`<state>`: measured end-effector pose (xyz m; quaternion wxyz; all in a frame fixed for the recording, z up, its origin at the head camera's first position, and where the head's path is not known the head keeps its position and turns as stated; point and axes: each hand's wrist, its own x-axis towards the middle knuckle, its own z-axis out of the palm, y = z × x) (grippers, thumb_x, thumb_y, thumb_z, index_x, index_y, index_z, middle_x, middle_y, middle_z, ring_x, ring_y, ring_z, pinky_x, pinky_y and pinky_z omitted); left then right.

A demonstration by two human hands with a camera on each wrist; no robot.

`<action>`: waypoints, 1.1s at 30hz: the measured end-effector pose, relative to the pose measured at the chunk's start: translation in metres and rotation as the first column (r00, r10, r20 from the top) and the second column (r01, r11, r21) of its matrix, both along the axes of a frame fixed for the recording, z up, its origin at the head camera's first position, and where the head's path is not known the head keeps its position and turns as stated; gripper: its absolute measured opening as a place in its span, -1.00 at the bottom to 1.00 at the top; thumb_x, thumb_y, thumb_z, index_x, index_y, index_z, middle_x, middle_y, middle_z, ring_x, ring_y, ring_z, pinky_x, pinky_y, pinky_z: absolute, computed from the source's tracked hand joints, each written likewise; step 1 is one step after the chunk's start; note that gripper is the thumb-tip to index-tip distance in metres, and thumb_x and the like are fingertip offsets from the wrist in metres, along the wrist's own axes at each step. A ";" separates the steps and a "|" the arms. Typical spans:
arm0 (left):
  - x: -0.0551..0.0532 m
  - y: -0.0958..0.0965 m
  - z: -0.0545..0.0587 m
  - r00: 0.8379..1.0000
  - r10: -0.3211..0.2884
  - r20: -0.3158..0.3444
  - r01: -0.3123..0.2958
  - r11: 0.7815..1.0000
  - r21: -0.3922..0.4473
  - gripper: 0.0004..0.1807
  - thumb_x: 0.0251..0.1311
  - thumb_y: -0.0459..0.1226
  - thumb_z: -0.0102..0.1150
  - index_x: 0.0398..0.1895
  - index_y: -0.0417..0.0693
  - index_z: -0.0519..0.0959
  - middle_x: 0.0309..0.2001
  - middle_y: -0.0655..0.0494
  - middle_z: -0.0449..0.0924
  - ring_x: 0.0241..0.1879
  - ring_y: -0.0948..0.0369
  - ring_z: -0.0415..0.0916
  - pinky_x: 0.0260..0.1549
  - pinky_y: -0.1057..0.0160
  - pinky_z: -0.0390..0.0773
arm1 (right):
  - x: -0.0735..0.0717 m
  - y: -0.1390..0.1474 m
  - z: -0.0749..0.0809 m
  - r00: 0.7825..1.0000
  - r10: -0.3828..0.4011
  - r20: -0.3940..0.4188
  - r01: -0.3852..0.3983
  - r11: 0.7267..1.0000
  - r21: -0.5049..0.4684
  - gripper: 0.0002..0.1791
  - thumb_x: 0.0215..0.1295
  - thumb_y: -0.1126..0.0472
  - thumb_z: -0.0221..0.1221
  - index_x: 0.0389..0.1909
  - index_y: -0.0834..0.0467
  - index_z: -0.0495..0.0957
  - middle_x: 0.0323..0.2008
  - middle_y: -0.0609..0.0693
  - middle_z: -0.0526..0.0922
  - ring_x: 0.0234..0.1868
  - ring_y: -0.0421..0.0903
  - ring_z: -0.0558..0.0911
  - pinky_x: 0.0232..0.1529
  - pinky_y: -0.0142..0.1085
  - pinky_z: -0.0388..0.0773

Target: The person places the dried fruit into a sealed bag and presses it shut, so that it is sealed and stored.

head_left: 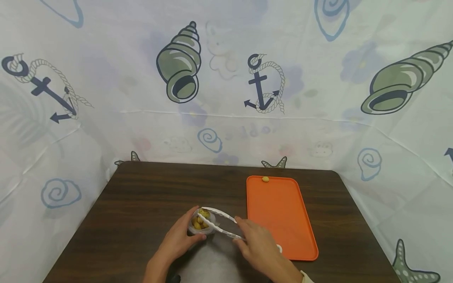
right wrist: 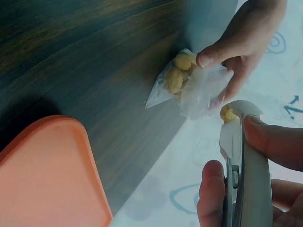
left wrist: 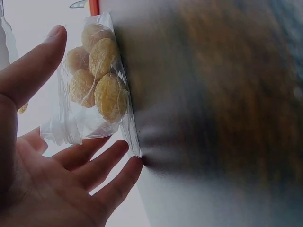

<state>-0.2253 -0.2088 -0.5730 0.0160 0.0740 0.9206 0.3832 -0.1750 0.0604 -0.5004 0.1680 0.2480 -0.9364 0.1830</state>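
A small clear plastic bag holding several yellowish-brown wrinkled oval pieces stands on the table. My left hand is cupped around it, thumb on the near side and fingers at the other; in the left wrist view the fingertips lie along the bag's lower edge. My right hand grips a pair of white-tipped tongs by its arms. The tong tips reach over the bag's mouth, with one yellowish piece at them in the right wrist view.
An orange tray lies right of the bag, with one yellowish piece at its far edge. A dark wooden table is under everything. White cloth printed with shells and anchors hangs behind and at the sides.
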 end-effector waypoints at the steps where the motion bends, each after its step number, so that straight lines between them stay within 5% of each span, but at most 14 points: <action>1: 0.000 0.000 0.000 1.000 0.001 0.000 -0.001 1.000 0.003 0.05 0.01 0.02 0.60 0.58 0.20 0.24 0.47 -0.09 0.41 0.43 -0.15 0.38 0.29 -0.31 0.42 | 0.000 0.000 0.000 1.000 0.000 -0.002 0.000 1.000 0.004 -0.37 0.12 0.15 0.49 0.23 0.20 0.58 -0.06 0.00 0.76 -0.15 -0.04 0.77 -0.19 -0.12 0.68; 9: 0.001 0.000 -0.001 1.000 0.002 -0.008 -0.002 1.000 -0.001 0.06 0.01 0.02 0.60 0.58 0.22 0.24 0.47 -0.07 0.42 0.43 -0.14 0.38 0.30 -0.30 0.42 | -0.002 0.002 -0.003 0.999 -0.030 0.024 0.029 0.999 0.020 -0.29 0.14 0.09 0.49 0.29 0.23 0.50 -0.02 0.06 0.74 -0.12 0.01 0.76 -0.13 -0.08 0.70; 14: 0.001 0.000 0.000 1.000 0.002 -0.014 -0.002 1.000 -0.002 0.05 0.00 0.00 0.61 0.58 0.18 0.25 0.45 -0.08 0.44 0.43 -0.12 0.40 0.31 -0.28 0.42 | -0.007 0.009 -0.003 0.994 -0.095 0.062 0.096 0.995 -0.022 -0.27 0.11 0.10 0.52 0.29 0.21 0.49 -0.15 -0.01 0.69 -0.33 -0.11 0.66 -0.30 -0.19 0.63; 23: 0.001 0.000 0.001 1.000 0.002 -0.003 -0.002 1.000 -0.011 0.06 0.01 0.02 0.60 0.59 0.18 0.24 0.47 -0.08 0.42 0.44 -0.13 0.38 0.31 -0.30 0.41 | -0.018 0.025 -0.005 0.958 -0.198 0.207 0.208 0.978 -0.030 -0.23 0.14 0.10 0.51 0.34 0.18 0.43 -0.21 -0.06 0.61 -0.44 -0.27 0.45 -0.43 -0.34 0.43; 33: 0.001 0.000 0.000 1.000 0.003 0.007 -0.002 1.000 -0.006 0.06 0.01 0.03 0.60 0.58 0.23 0.23 0.47 -0.09 0.41 0.44 -0.15 0.38 0.32 -0.31 0.40 | -0.031 0.050 -0.014 0.930 -0.280 0.239 0.300 0.952 -0.051 -0.15 0.09 0.07 0.55 0.36 0.26 0.42 -0.05 0.11 0.67 -0.35 -0.13 0.60 -0.28 -0.10 0.62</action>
